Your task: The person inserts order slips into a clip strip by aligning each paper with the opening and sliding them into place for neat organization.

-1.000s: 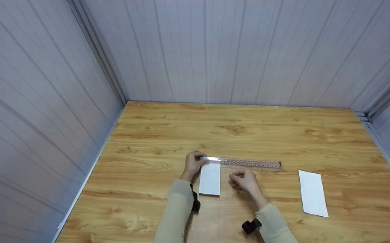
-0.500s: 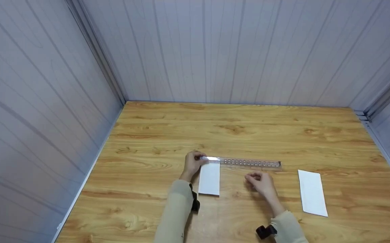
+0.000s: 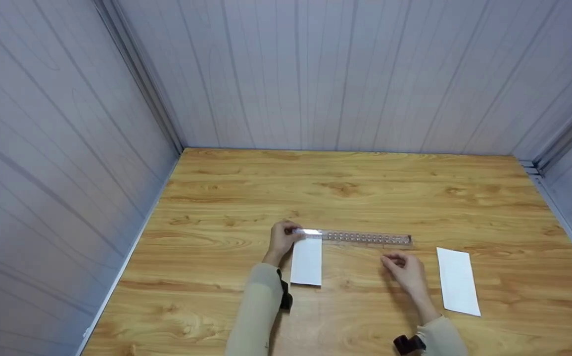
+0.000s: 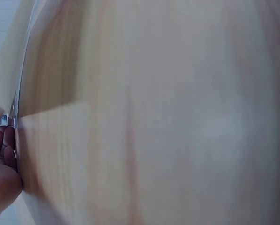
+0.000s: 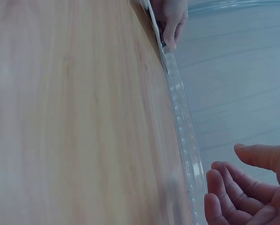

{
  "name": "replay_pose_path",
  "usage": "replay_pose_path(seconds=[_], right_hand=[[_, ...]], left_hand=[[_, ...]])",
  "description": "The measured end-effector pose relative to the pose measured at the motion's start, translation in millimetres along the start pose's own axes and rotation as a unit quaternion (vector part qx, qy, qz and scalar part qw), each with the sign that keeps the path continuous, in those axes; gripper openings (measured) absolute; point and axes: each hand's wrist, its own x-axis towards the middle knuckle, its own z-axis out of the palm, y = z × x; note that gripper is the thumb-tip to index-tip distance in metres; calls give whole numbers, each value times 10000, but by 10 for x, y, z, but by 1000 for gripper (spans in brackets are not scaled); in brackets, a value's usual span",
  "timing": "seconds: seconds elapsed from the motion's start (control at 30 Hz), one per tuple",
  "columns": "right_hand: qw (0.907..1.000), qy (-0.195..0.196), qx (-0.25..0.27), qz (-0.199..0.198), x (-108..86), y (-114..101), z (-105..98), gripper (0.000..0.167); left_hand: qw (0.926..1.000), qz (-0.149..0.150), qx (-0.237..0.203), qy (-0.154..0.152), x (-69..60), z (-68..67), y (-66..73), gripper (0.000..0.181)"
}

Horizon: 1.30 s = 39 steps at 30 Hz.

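A clear plastic ruler [image 3: 365,238] with a row of round holes lies crosswise over the far end of a white paper strip [image 3: 306,262]. My left hand [image 3: 282,240] pinches the ruler's left end between thumb and fingers. Whether it also grips the paper cannot be made out. In the left wrist view the left hand [image 4: 3,164] shows only at the left edge. My right hand [image 3: 407,272] hovers below the ruler's right end, holding nothing. In the right wrist view, the right hand [image 5: 252,187] has loosely bent fingers, the thumb apart from them, beside the ruler [image 5: 184,126].
A second white paper strip [image 3: 458,282] lies on the wooden table [image 3: 345,193], right of my right hand. Pale panelled walls [image 3: 286,74] stand at the back and both sides. A dark wrist camera [image 3: 409,344] sits on the right sleeve.
My right hand has moved right along the near side of the ruler, away from the first paper strip. The left hand, ruler and both strips stay in place.
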Motion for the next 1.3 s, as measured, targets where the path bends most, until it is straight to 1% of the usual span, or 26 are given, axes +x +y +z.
replay_pose_path(seconds=[0.17, 0.2, 0.33, 0.43, 0.63, 0.73, 0.9, 0.97, 1.1, 1.3], right_hand=[[9997, 205, 134, 8, -3, 72, -94, 19], [9996, 233, 147, 33, -5, 86, -113, 19], [9993, 369, -17, 110, -17, 139, -195, 20], [9981, 586, -190, 88, -21, 178, -251, 20], [9937, 1092, -255, -22, -27, 260, -330, 20], [9920, 1245, -205, 20, -35, 309, -354, 21], [9895, 1382, -371, 219, -58, 385, -403, 24], [9876, 1481, -451, 242, -67, 403, -428, 25], [9848, 1648, -492, 256, -83, 432, -474, 27], [9830, 1716, -475, 438, -97, 485, -538, 31]], left_hand=[[9996, 138, -230, -18, -7, -7, -2, 12], [9997, 108, -239, -14, -8, -7, 2, 12], [10000, 32, -36, 16, -4, -7, 11, 11], [10000, 50, 79, 28, 0, -6, 19, 11], [9999, 165, -4, 32, -7, -3, 27, 11], [9999, 106, -48, 20, -5, 3, 21, 12], [9999, -51, -89, 16, 3, 15, 12, 12], [9999, -96, -54, 25, 5, 18, 12, 11], [9999, -106, 25, 44, -2, 16, 22, 11], [9999, -129, 39, 82, -10, 4, 32, 11]])
